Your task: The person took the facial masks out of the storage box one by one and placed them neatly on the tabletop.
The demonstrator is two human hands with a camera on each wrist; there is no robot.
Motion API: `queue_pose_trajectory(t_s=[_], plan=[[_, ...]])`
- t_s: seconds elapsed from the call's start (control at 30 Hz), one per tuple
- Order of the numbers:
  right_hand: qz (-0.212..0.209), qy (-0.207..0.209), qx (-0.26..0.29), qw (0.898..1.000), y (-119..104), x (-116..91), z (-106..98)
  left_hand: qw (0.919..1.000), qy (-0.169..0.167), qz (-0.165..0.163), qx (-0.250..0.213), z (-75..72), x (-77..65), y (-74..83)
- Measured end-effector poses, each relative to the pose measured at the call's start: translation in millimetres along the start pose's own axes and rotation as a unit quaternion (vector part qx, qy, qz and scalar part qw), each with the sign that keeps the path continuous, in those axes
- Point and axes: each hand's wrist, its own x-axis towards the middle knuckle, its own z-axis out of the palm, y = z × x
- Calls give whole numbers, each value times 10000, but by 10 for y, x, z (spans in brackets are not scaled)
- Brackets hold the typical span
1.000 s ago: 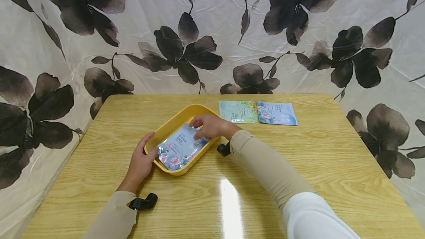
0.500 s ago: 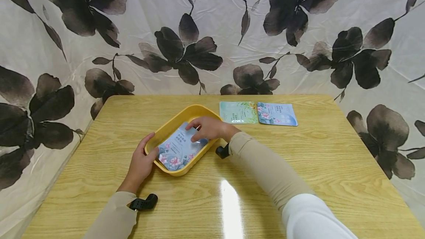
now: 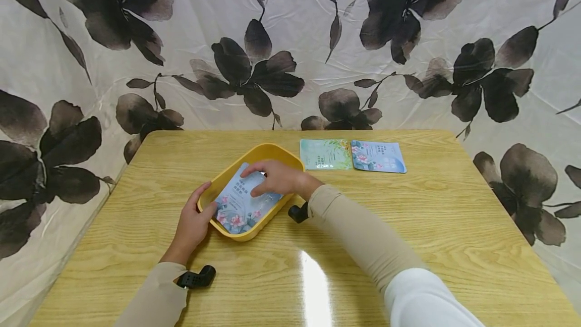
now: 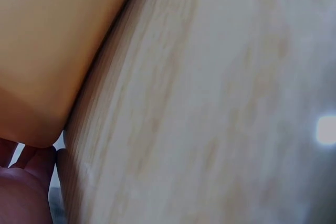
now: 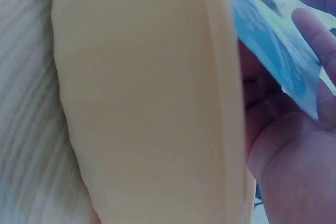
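Observation:
A yellow plastic basket stands slantwise on the table, holding a light blue face mask packet printed with pink flowers. My left hand grips the basket's near left end, thumb over the rim and fingers outside. Reaching over the right side, my right hand holds the packet near its far edge, thumb on its printed face. In the right wrist view, the packet rises at a tilt between the fingers, beside the basket's side wall. What lies under the packet is hidden.
Toward the table's back edge lie a green packet and another blue floral packet, side by side. The wooden table ends at a flower-printed cloth behind and at the left.
My right hand has moved left and slightly nearer over the basket, and the packet's far edge has shifted left and up. My left hand and the basket have stayed put.

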Motion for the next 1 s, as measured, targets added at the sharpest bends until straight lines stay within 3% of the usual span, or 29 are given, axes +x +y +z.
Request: queue_pose_trajectory(t_s=[0.4, 0.63, 0.87, 1.0], plan=[[351, -330, -343, 9983, -10, 3, 116, 9999, 5, 125, -15, 20, -2, -23], [169, -60, -474, 9987, 34, -5, 119, 9999, -43, 107, 40, 22, -16, -21], [175, 257, 120, 9994, 78, -67, 12, 9999, -65, 81, 70, 2, -34, 9], [172, 459, 186, 9986, 112, -131, -77, 9999, -71, 104, 16, -15, -42, 16]])
